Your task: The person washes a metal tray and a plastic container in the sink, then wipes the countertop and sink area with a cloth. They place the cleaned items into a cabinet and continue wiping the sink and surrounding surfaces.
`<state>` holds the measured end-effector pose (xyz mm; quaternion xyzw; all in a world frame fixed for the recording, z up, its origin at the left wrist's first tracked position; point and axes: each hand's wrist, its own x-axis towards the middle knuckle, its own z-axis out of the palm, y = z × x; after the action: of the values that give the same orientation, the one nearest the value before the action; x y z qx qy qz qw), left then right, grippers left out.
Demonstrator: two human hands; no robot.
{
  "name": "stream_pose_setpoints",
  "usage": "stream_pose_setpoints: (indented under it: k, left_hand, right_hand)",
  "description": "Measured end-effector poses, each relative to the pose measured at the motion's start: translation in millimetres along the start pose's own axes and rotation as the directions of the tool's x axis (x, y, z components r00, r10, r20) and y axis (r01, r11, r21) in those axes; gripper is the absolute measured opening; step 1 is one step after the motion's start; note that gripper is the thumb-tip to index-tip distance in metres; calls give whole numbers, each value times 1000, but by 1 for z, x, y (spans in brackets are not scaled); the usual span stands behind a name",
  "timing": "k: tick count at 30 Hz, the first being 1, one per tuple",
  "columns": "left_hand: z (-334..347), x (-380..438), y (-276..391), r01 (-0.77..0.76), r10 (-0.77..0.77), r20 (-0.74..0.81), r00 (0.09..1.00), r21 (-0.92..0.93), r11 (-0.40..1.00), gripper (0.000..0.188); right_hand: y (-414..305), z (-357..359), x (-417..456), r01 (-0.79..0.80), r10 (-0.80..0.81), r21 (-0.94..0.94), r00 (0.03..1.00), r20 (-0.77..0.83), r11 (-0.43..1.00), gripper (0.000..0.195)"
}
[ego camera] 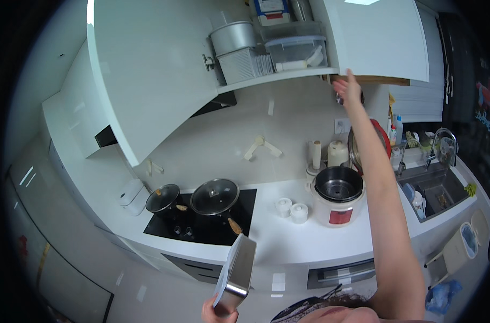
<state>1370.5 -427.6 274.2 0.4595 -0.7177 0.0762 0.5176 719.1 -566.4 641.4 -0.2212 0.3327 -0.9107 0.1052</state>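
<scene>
My left hand (pixel 220 313) grips a rectangular stainless steel container (pixel 239 274) with a pale lid, tilted on its side in front of the counter. My right hand (pixel 350 89) is raised at the lower edge of the right white cabinet door (pixel 380 40), fingers spread and holding nothing; whether it touches the door I cannot tell. Left of that hand, the open upper cabinet shelf (pixel 275 76) holds a round metal pan (pixel 233 37), a white ribbed basket (pixel 236 64) and a clear lidded plastic box (pixel 297 50) with white items inside.
The left cabinet door (pixel 148 72) hangs open over the hob (pixel 196 234), where two lidded pans (pixel 214 197) stand. An open rice cooker (pixel 337 206), two small white lidded jars (pixel 299 213) and a sink (pixel 438 189) line the counter. A bin (pixel 458 250) is lower right.
</scene>
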Motion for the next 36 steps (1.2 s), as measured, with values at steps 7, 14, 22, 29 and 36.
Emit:
stream_pose_setpoints:
  k: [7,14,22,29,36]
  left_hand:
    - [-21,45,-2,299,-227,424,877,-110,948,34]
    - [19,52,-37,-92,103,218,971,-60,994,33]
    - [53,82,40,-375,426,44,904,-399,837,50]
    - [50,96,194,-355,440,70,895,-484,800,54]
    - [20,54,234,-297,369,112,923,-405,865,54]
  right_hand:
    - [-12,-29,83,13,-15,219,1000,11,976,41]
    - [-64,-56,0,70,-127,364,983,133,929,34]
    - [-235,-186,-115,-194,-60,380,824,564,905,20]
    - [-313,-247,-121,-301,-46,387,735,676,871,14]
    - [-262,-212,-117,-257,-88,416,755,650,872,27]
